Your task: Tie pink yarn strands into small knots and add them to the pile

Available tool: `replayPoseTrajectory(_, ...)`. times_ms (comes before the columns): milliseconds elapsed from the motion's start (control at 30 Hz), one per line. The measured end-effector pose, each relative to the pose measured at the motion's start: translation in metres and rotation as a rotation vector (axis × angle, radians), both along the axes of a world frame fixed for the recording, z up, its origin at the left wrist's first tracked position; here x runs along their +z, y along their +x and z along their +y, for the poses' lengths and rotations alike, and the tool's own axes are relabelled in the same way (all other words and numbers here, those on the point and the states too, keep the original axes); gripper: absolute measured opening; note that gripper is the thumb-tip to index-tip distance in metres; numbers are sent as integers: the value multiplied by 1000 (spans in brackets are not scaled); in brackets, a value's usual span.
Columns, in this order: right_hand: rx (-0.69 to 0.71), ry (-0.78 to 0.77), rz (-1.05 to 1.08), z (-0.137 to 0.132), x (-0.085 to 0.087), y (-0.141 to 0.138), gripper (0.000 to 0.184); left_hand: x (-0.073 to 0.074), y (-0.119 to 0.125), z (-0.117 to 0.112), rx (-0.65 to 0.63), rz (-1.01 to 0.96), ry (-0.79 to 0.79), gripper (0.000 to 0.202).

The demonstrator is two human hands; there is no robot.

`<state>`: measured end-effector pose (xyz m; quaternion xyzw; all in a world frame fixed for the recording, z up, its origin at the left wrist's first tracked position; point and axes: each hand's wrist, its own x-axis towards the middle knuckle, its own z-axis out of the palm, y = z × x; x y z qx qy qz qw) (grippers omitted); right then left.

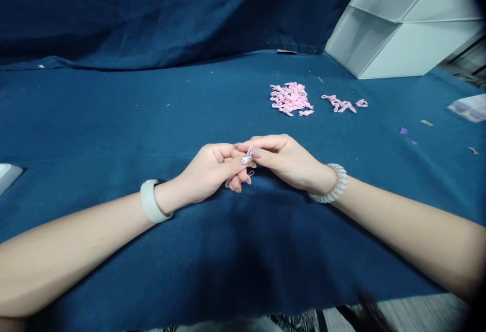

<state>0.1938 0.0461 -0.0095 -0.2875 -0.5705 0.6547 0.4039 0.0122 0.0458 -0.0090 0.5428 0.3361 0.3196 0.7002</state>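
Between left hand (207, 175) and right hand (288, 162), fingertips pinched together on a small pink loop (249, 152): light, soft, likely limp, best held at its rim. Ahead of the grip, more in a heap of loops (290, 98) on blue cloth (114, 119).

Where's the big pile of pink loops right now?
In the head view, the pile of pink loops sits on the blue cloth beyond the right hand, just left of a smaller pink strand and near a white angular object.
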Motion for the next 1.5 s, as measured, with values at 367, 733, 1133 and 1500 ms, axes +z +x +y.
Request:
replayPoseTrajectory(367,-45,-63,64,-2,-3,-5,20,3,2,1,-95,62,26,26)
replayPoseTrajectory(733,-301,-60,-4,2,0,-10,27,6,2,1,-90,129,-12,21)
replayPoseTrajectory(1133,74,-10,117,-3,-2,-4,8,3,1,2,-89,41,11,36)
replayPoseTrajectory(1500,-13,-204,256,-3,-1,-7,13,2,3,2,-69,26,-3,36)
